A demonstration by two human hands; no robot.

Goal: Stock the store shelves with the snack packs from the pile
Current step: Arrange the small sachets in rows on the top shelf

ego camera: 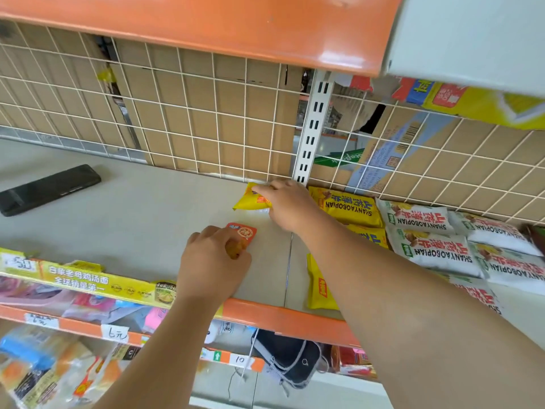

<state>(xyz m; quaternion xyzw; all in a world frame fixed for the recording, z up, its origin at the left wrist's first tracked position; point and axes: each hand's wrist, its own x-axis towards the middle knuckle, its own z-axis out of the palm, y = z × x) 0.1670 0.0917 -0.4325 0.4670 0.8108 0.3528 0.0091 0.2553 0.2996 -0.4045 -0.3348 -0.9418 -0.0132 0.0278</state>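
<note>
Reaching over the orange edge of the shelf, both forearms cross above a lower tier, where wrapped goods lie and a black pouch shows just under the edge, beside handwritten price tags. A yellow strip runs along the edge on the left.

On the shelf's pale surface the left hand is curled round a small orange pack, which pokes out past the fingers. Further in, the right hand grips a yellow pack near the back of the shelf, its fingers bent over the pack's right end.

Just right of that hand, the right forearm covers part of more yellow packs; one yellow one sits near the front edge. White packs lie in rows beyond them, touching one another. Well to the left a black phone lies flat, apart from everything.

Behind stands a white wire grid with a slotted post, and cardboard behind the wire. An orange upper shelf overhangs all.
</note>
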